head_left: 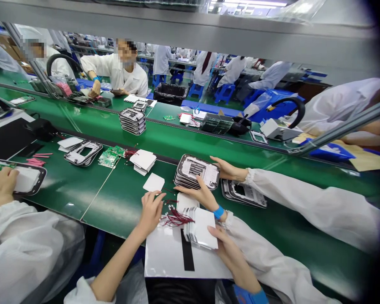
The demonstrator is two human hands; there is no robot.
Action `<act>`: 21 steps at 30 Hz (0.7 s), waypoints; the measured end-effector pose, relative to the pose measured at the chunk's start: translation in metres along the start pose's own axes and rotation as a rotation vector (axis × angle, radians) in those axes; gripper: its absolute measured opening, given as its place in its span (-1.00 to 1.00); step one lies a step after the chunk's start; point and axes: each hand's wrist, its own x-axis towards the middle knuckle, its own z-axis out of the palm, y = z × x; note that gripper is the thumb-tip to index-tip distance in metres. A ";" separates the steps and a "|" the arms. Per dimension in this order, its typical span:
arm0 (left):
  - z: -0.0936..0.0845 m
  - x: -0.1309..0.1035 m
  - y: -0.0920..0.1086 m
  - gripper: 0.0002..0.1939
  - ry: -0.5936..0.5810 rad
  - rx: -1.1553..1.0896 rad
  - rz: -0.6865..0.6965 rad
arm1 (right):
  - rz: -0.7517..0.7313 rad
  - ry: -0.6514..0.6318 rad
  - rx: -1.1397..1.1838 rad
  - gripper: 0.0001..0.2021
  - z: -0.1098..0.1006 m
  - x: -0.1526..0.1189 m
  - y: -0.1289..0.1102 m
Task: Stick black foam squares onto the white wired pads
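Note:
My left hand (152,211) is over the near edge of the green table, its fingers bent and thumb near the index finger; what it grips, if anything, is too small to name. Just above it lies a single white square sheet (153,182). My right hand (229,251) holds a stack of white square panels (202,227) by its right side. Dark red wires with white connectors (177,218) stick out of the stack toward my left hand. Under the stack is a white board (164,257) with a black strip (186,253). Another white panel (187,202) lies behind the stack.
From the right, a co-worker's two hands (205,195) reach around a stack of grey frames (190,171). More frames (243,194) lie beside it. Green circuit boards (110,156) and white panels (143,161) sit farther left. Another person's hand (1,188) is at far left.

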 end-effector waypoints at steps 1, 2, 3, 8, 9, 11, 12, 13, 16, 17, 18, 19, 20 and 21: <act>-0.005 -0.003 -0.001 -0.69 0.044 -0.100 -0.070 | -0.002 -0.015 -0.006 -0.75 0.008 0.001 -0.004; -0.010 -0.007 -0.001 -0.67 0.082 -0.203 -0.146 | -0.003 -0.032 -0.011 -0.77 0.015 0.003 -0.007; -0.015 -0.011 -0.001 -0.64 0.108 -0.307 -0.226 | -0.003 -0.050 -0.016 -0.77 0.023 0.003 -0.010; -0.040 -0.034 0.018 -0.44 0.039 -0.776 -0.562 | 0.009 -0.107 -0.029 -0.71 0.053 0.001 -0.012; -0.045 -0.038 0.023 -0.43 0.012 -0.840 -0.599 | 0.011 -0.116 -0.026 -0.70 0.057 0.000 -0.011; -0.053 -0.048 0.030 -0.44 -0.006 -1.003 -0.652 | 0.010 -0.141 -0.018 -0.71 0.064 -0.001 -0.009; -0.055 -0.052 0.033 -0.46 0.000 -1.112 -0.676 | 0.007 -0.155 -0.014 -0.71 0.067 -0.001 -0.008; -0.055 -0.056 0.035 -0.48 0.013 -1.221 -0.702 | 0.003 -0.170 -0.010 -0.72 0.069 -0.002 -0.006; -0.043 -0.067 0.038 -0.57 0.044 -1.396 -0.802 | -0.015 -0.209 -0.004 -0.70 0.075 -0.001 -0.001; -0.037 -0.070 0.040 -0.59 0.045 -1.372 -0.829 | -0.020 -0.219 -0.006 -0.69 0.076 -0.001 0.000; -0.030 -0.072 0.041 -0.59 0.050 -1.332 -0.851 | -0.025 -0.225 -0.010 -0.68 0.078 -0.001 0.001; -0.023 -0.073 0.043 -0.57 0.058 -1.290 -0.866 | -0.030 -0.228 -0.017 -0.66 0.078 -0.001 0.001; -0.016 -0.074 0.045 -0.53 0.067 -1.249 -0.877 | -0.035 -0.227 -0.025 -0.65 0.079 -0.001 0.001; -0.010 -0.074 0.048 -0.49 0.079 -1.207 -0.885 | -0.041 -0.224 -0.035 -0.64 0.080 -0.001 0.000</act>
